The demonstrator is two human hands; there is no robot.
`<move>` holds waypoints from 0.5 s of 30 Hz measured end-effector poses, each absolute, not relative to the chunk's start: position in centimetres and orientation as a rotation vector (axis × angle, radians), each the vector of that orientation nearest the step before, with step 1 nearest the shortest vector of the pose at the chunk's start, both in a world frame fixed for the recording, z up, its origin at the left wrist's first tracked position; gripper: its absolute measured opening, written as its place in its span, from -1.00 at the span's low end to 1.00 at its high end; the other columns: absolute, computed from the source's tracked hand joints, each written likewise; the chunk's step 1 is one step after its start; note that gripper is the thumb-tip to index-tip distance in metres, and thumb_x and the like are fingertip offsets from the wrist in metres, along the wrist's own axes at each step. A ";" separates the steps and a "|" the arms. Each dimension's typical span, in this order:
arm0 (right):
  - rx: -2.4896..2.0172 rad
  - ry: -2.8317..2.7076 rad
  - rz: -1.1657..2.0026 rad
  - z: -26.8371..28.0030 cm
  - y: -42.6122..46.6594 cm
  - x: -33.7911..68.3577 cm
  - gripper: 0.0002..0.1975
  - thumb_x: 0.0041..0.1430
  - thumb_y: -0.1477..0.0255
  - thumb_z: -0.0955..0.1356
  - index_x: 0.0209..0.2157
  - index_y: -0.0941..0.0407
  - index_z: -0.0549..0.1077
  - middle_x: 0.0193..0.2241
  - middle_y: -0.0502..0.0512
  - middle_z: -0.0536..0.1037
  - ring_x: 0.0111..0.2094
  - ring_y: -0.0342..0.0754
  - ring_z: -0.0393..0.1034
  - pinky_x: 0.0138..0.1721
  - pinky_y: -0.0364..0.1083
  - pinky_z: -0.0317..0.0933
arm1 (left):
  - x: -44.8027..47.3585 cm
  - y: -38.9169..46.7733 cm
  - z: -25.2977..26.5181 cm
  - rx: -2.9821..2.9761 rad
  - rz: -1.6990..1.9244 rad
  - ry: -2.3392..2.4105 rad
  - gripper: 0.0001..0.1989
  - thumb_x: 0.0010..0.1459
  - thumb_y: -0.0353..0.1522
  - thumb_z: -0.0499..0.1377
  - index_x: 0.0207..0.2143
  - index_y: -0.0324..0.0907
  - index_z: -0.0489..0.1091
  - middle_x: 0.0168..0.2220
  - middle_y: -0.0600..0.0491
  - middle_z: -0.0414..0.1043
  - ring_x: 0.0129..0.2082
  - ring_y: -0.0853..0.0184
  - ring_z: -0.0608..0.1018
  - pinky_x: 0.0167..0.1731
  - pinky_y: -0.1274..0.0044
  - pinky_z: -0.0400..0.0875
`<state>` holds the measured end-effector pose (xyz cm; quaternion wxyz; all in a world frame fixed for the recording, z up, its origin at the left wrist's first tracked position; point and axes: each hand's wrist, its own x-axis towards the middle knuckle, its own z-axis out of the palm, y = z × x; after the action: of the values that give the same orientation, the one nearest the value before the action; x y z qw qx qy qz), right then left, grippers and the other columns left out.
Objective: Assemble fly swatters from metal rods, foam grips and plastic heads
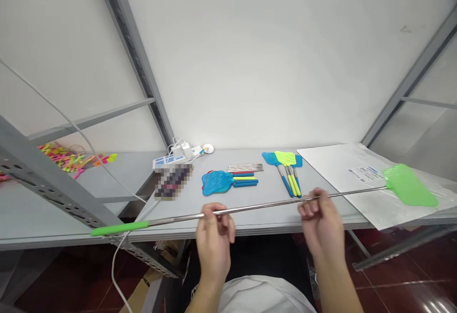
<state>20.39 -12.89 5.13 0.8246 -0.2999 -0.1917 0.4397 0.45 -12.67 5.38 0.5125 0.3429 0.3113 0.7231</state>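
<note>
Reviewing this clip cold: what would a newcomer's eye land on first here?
Probably the long fly swatter with green head and grip, its metal rod spanning the left hand and right hand at the table's front edge. Next, the bright jumble of colourful pieces at far left, then the fanned blue and yellow-green swatters near the wall.

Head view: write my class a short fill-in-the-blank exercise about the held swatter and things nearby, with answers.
1. The paddle of the held swatter is ____.
2. The grip nearer the swatter's handle belongs to the person's ____ hand.
3. In this picture, the metal rods lie to the ____ of the power strip.

Missing words: green; left; right.
</note>
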 end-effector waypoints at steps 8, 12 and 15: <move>-0.705 -0.744 1.233 3.6 -13.8 14.2 -0.78 0.29 0.18 0.34 -0.29 0.05 0.42 -0.59 -0.10 0.33 -0.55 -0.19 0.24 -0.49 -0.16 0.14 | 2.2 -12.8 4.5 0.814 1.388 0.626 -0.56 0.31 -0.03 0.05 -0.19 -0.22 0.46 -0.52 0.14 0.25 -0.67 0.51 0.31 -0.61 0.60 0.18; -0.765 -0.720 1.090 4.1 -13.3 17.1 -0.76 0.26 0.18 0.36 -0.32 0.07 0.43 -0.60 -0.09 0.33 -0.54 -0.16 0.27 -0.47 -0.14 0.16 | -0.2 -11.6 5.2 0.652 1.655 0.708 -0.59 0.27 -0.06 0.12 -0.31 -0.24 0.48 -0.62 0.21 0.07 -0.67 0.54 0.21 -0.61 0.64 0.12; -0.781 -0.807 1.041 4.3 -13.3 18.5 -0.76 0.25 0.19 0.37 -0.32 0.08 0.46 -0.59 -0.06 0.34 -0.52 -0.14 0.27 -0.44 -0.12 0.17 | -1.6 -11.0 5.4 0.623 1.748 0.741 -0.62 0.24 -0.09 0.18 -0.39 -0.24 0.46 -0.65 0.23 0.02 -0.68 0.56 0.19 -0.62 0.65 0.11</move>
<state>18.50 -13.25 4.29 0.7209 -0.3534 -0.3651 0.4713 -1.62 -11.01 5.44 0.5412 0.2621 0.3119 0.7356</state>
